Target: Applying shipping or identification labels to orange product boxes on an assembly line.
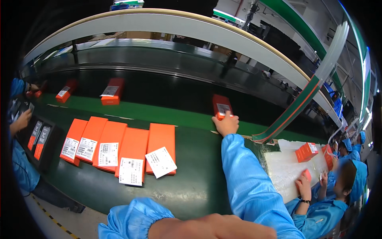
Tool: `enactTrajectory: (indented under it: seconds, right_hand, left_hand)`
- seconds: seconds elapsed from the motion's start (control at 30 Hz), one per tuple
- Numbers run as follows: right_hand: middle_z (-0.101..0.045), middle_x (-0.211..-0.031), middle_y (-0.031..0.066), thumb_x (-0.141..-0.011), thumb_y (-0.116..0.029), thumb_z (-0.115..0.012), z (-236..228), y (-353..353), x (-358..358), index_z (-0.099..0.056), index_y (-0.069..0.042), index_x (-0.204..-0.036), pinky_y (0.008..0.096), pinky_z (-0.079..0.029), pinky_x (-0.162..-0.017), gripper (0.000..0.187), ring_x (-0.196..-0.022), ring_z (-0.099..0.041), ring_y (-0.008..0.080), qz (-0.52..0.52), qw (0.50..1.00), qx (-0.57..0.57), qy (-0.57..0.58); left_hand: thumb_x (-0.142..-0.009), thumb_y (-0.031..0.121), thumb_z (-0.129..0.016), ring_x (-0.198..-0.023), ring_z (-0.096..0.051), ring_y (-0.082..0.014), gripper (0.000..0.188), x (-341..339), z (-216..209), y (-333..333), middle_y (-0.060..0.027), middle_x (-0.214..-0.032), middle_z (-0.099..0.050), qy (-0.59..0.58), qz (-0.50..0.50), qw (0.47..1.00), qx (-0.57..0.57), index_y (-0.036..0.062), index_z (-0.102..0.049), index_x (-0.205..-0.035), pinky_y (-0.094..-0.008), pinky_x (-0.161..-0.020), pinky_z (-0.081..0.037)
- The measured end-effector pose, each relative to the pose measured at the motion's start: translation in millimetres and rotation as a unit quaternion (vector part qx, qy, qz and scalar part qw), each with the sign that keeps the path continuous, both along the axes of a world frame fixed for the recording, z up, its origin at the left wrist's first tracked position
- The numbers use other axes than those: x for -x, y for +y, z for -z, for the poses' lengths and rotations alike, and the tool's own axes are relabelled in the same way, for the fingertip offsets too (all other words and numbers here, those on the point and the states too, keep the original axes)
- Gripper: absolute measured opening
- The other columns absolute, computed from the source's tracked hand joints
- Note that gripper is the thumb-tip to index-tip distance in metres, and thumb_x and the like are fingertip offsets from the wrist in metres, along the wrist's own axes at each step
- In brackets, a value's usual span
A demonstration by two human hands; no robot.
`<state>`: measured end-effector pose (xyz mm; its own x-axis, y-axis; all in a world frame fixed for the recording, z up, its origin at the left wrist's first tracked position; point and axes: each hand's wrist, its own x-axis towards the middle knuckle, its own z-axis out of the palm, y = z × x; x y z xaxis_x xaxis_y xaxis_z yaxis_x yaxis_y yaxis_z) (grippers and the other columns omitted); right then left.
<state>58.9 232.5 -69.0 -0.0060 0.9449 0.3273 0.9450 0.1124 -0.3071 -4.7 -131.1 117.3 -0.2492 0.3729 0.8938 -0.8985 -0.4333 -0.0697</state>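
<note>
My right hand (227,123) reaches out over the belt, its fingers on the near end of an orange box (221,102) with a white label. Low in the view, close to the camera, my left hand (215,226) crosses in front of me; its fingers are not clearly visible. On the green tabletop left of my right arm lie several orange boxes in a row, such as an upright-lying one (162,135) whose white label sheet (160,162) sits askew over its near end. Another box (133,147) has a label (131,171) reaching past its edge.
More orange boxes (113,89) rest on the dark conveyor belt (167,91). A black tray (30,149) with boxes stands far left, beside a co-worker's hand (23,118). At right, a post (290,105) rises near co-workers handling boxes (306,152) at a whitish mat (278,171).
</note>
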Motion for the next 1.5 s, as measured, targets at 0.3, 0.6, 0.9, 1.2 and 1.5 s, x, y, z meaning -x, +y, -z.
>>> enactTrajectory:
  seconds: [0.3,0.6,0.9,1.2,1.5]
  right_hand:
    - [-0.052,-0.112,0.0261,-0.077,-0.043,-0.073,-10.0,-114.8,-38.3,-0.063,-0.007,-0.122,0.0490,-0.045,-0.089,0.059,-0.102,-0.053,0.0429,-0.094,0.981,-0.139,0.102]
    - [-0.060,-0.111,0.0159,-0.078,-0.033,-0.081,-25.8,-241.0,-82.1,-0.058,0.003,-0.124,0.0380,-0.050,-0.087,0.062,-0.100,-0.061,0.0273,-0.097,0.961,0.043,0.255]
    - [-0.066,-0.079,0.0035,-0.084,-0.003,-0.068,-46.3,-189.8,-101.3,-0.062,0.003,-0.090,0.0231,-0.050,-0.064,0.010,-0.069,-0.061,0.0075,-0.210,0.824,0.111,0.514]
    - [-0.070,-0.087,0.0138,-0.079,-0.022,-0.074,-26.0,-129.6,-68.3,-0.068,-0.001,-0.093,0.0374,-0.054,-0.074,0.026,-0.081,-0.069,0.0264,-0.136,0.964,-0.080,0.216]
    - [-0.067,-0.108,0.0129,-0.067,0.000,-0.072,-41.4,-140.6,-82.1,-0.072,-0.009,-0.086,0.0385,-0.047,-0.094,0.021,-0.109,-0.059,0.0302,-0.273,0.908,-0.169,0.269]
  left_hand:
    - [-0.090,0.020,-0.070,-0.066,-0.062,-0.0257,0.026,39.1,-11.3,-2.0,-0.0154,-0.075,-0.066,0.135,-0.199,0.954,0.181,-0.0033,-0.068,-0.077,-0.0312,-0.059,-0.049]
    - [-0.098,0.020,-0.060,-0.055,-0.049,-0.0149,0.019,64.6,-25.2,1.7,-0.0048,-0.065,-0.050,0.158,-0.390,0.884,0.203,0.0070,-0.047,-0.093,-0.0271,-0.047,-0.042]
    - [-0.089,0.003,-0.061,-0.074,-0.056,-0.0085,0.013,38.6,44.1,65.8,-0.0027,-0.082,-0.058,0.350,-0.467,0.748,0.316,0.0003,-0.059,-0.102,-0.0219,-0.062,-0.046]
    - [-0.081,0.005,-0.065,-0.088,-0.062,-0.0217,0.028,17.0,145.3,82.2,-0.0112,-0.107,-0.060,0.463,-0.547,0.572,0.399,0.0030,-0.061,-0.109,-0.0311,-0.069,-0.051]
    - [-0.090,0.010,-0.062,-0.079,-0.061,-0.0143,0.012,19.2,142.4,82.2,-0.0063,-0.094,-0.063,0.408,-0.353,0.666,0.515,0.0027,-0.063,-0.100,-0.0258,-0.065,-0.049]
